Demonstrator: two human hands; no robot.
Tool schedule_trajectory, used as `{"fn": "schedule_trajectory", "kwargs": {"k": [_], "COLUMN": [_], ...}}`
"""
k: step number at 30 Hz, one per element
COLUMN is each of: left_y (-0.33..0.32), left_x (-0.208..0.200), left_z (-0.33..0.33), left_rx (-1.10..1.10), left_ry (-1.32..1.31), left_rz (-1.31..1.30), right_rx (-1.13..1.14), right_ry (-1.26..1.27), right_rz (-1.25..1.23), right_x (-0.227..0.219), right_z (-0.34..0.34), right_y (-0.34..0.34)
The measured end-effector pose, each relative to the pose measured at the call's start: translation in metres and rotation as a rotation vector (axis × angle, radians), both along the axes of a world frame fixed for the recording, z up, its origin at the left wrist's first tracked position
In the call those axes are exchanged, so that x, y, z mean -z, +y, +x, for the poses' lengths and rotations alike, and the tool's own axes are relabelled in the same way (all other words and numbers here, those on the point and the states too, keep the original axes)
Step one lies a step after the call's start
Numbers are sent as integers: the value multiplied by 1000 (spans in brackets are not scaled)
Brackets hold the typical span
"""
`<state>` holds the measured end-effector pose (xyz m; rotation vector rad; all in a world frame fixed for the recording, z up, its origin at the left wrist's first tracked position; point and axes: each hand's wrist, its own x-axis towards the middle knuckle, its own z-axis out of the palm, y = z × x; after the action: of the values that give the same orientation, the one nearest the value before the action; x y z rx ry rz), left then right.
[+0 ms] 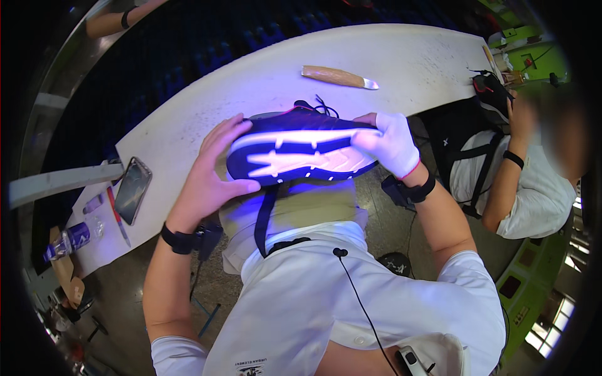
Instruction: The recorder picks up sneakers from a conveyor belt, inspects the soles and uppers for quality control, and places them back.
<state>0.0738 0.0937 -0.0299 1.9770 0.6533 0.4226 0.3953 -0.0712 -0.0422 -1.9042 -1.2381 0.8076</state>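
Note:
A dark sneaker (301,150) with a pale sole and black laces is held between my two hands, its sole side turned up toward me. Bright violet light falls across the sole. My left hand (216,163) grips one end, thumb below on the sole edge and fingers over the upper. At the other end my right hand (389,144), in a white glove that leaves some fingertips bare, closes round the shoe with its thumb on the sole. Beyond the shoe, a wooden-handled knife (338,77) with a short blade lies on the white table.
The white table (251,81) curves around in front of me. At its left lie a phone (133,191), a red pen (117,213) and a plastic bottle (75,238). To the right, a co-worker (527,169) handles another dark shoe (492,94) close to the table's edge.

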Motion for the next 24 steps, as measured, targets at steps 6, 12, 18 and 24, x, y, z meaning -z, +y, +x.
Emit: {"fn": "schedule_trajectory", "kwargs": {"k": [6,12,18,24], "left_y": [36,23,41,44], "left_x": [-109,-136,-143,-120], "left_z": [-22,8,7,-21], "left_rx": [-78,-59,-31,-130], "left_ry": [-125,-110,146,24], "left_rz": [159,157,-109,32], "right_rx": [-53,-325,-320,-126], "right_ry": [725,430,497,1660], "right_rz": [136,698,559,716], "right_x": [10,-75,-97,-61], "right_z": [-68,-95,-114,-129], "right_y": [70,109,132,162]}}
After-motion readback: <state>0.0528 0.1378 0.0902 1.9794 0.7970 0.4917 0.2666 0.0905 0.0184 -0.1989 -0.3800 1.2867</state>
